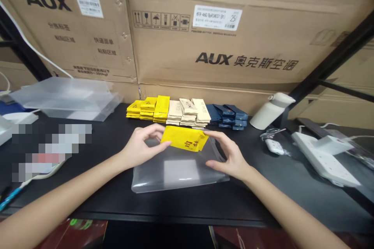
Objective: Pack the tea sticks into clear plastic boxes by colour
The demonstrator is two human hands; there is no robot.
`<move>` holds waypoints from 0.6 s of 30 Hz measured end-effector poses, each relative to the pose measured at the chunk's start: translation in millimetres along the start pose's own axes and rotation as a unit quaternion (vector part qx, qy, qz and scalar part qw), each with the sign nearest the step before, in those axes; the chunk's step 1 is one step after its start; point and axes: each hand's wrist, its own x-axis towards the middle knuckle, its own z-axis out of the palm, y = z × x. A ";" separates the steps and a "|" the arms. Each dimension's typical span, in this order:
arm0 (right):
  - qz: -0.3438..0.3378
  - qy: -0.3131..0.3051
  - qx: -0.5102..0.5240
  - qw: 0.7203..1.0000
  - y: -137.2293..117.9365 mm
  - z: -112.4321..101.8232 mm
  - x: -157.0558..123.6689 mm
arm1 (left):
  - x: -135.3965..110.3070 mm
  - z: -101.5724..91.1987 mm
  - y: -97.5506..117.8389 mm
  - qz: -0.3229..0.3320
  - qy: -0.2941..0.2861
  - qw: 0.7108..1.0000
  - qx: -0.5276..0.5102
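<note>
My left hand (143, 144) pinches a yellow sachet (184, 139) at its left end, thumb in front and fingers behind. Dark Chinese characters are printed on the sachet's right part. My right hand (229, 153) is at the other end, its index fingertip near or touching the upper right corner. Its thumb stands apart from the fingers, below the sachet. Under both hands a clear plastic bag or sleeve (149, 177) lies flat on the black table (111, 198). Behind them sit stacked yellow sachets (161, 109), beige sachets (201, 109) and dark blue sachets (226, 114).
Clear plastic sleeves (73, 101) are piled at the back left. A white bottle (267, 114), an earbud case (274, 147) and a white power strip (327, 161) stand or lie at the right. Large cardboard boxes (163, 54) line the back. A blurred-out item (55, 149) lies at left.
</note>
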 end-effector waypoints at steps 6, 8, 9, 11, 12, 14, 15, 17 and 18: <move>-0.033 -0.013 -0.056 0.998 -9.7 7.8 7.3 | -1.2 1.5 -1.2 -0.042 -0.074 0.995 -0.055; -0.038 -0.015 -0.045 0.998 -11.8 10.2 7.8 | -0.2 0.2 0.0 -0.035 -0.100 0.993 -0.049; -0.037 0.004 -0.033 0.999 -11.5 10.9 7.7 | 0.6 -1.2 0.0 -0.025 -0.105 0.993 -0.040; -0.005 0.081 -0.003 0.997 -8.1 9.3 7.9 | 2.9 -5.9 -3.0 -0.005 -0.095 0.995 -0.004; 0.027 0.128 0.022 0.991 -5.0 6.7 8.7 | 4.4 -9.3 -6.3 -0.002 -0.089 0.996 0.023; 0.118 0.203 0.101 0.967 3.5 -2.6 11.9 | 7.9 -17.7 -16.0 -0.014 -0.097 0.992 0.082; 0.161 0.231 0.145 0.948 8.6 -8.5 14.1 | 9.8 -22.5 -21.8 -0.031 -0.116 0.987 0.108; 0.218 0.284 0.207 0.911 19.2 -20.8 18.4 | 13.6 -32.9 -33.2 -0.072 -0.161 0.975 0.133; 0.233 0.306 0.217 0.897 24.3 -26.1 20.2 | 15.3 -38.2 -38.3 -0.091 -0.180 0.970 0.138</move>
